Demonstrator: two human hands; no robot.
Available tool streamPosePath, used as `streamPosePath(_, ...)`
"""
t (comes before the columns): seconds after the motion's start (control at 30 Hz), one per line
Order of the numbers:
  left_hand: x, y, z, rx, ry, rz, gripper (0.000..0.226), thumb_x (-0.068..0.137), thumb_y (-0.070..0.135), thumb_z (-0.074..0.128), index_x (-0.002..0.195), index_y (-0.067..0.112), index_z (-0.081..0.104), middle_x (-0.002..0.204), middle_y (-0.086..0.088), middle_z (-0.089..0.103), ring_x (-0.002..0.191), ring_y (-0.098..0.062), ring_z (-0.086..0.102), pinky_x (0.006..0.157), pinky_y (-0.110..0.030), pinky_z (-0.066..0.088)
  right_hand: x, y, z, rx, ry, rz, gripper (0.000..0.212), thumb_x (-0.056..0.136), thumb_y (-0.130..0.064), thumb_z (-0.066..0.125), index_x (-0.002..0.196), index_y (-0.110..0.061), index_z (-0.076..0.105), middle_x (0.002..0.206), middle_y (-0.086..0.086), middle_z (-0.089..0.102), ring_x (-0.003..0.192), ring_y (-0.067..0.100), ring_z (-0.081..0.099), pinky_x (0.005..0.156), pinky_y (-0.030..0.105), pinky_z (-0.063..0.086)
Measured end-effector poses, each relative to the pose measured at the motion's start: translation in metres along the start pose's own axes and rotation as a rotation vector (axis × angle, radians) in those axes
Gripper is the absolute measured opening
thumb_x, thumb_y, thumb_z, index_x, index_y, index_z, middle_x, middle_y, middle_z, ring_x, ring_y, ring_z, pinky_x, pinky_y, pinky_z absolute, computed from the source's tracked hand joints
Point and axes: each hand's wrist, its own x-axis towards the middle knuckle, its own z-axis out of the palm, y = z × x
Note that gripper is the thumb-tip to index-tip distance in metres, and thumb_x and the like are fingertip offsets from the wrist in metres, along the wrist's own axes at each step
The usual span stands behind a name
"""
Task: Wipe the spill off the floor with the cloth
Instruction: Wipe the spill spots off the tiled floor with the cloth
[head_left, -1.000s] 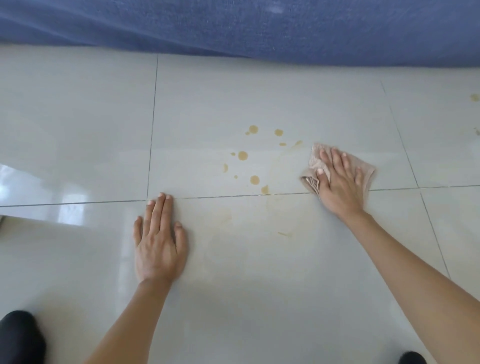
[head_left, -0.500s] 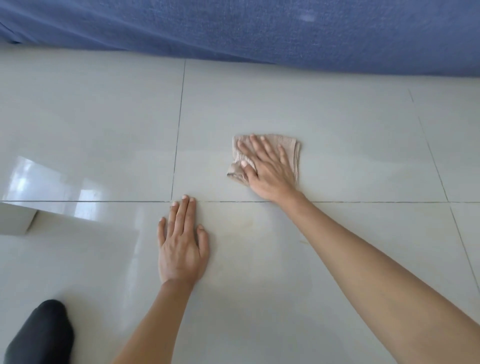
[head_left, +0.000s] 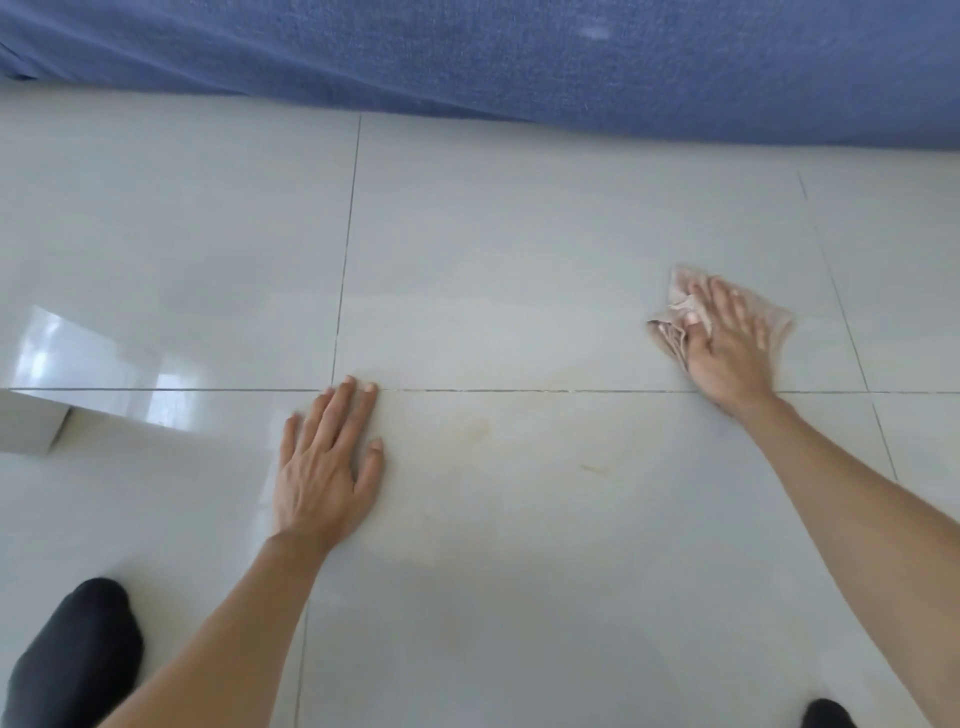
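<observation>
Right hand: the right hand (head_left: 727, 338) lies flat with fingers spread, palm pressing the beige cloth (head_left: 675, 325) onto the tiled floor (head_left: 519, 234). It clamps nothing, it only presses down.
Left hand: the left hand (head_left: 324, 467) is flat and empty on the tile, fingertips at the grout line (head_left: 519, 391), bracing the body.
Cloth: bunched under the palm, just beyond the grout line, off to the right.
Spill: only a faint yellowish film (head_left: 478, 431) and a short streak (head_left: 595, 468) show near the left hand.
Tip: bring the cloth over that film, keep the pressure even, overlap the passes and turn to a clean face.
Beyond: a blue fabric edge (head_left: 519, 62) lies well apart.
</observation>
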Motion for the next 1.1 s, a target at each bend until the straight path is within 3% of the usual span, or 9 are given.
streamPosePath(0.13, -0.002, -0.002, 0.003, -0.014, -0.016, -0.031, 0.064, 0.09, 0.047, 0.018, 0.152, 0.034, 0.011, 0.159, 0.013, 0.006, 0.147, -0.01, 0.007, 0.12, -0.042, 0.005, 0.022, 0.004, -0.002, -0.019, 0.018, 0.092, 0.052, 0.101, -0.041, 0.017, 0.152, -0.037, 0.011, 0.162, -0.012, 0.003, 0.149, 0.009, -0.004, 0.12, 0.042, -0.004)
streamPosePath(0.53, 0.001, -0.002, 0.006, 0.007, -0.027, -0.018, 0.063, 0.091, 0.046, 0.02, 0.152, 0.034, 0.009, 0.159, 0.015, 0.002, 0.146, -0.005, 0.001, 0.118, -0.04, 0.003, 0.079, -0.045, -0.003, -0.041, 0.043, 0.214, 0.054, 0.099, -0.046, 0.015, 0.152, -0.037, 0.008, 0.163, -0.008, -0.002, 0.149, 0.016, -0.007, 0.118, 0.05, -0.005)
streamPosePath(1.1, 0.001, -0.005, 0.009, -0.051, -0.005, -0.005, 0.064, 0.09, 0.043, 0.032, 0.152, 0.032, 0.017, 0.16, 0.013, 0.009, 0.147, -0.009, 0.007, 0.116, -0.042, 0.007, 0.1, -0.312, 0.067, -0.076, -0.027, -0.291, 0.053, 0.098, -0.048, 0.016, 0.151, -0.041, 0.012, 0.162, -0.009, 0.003, 0.15, 0.017, -0.002, 0.118, 0.05, -0.003)
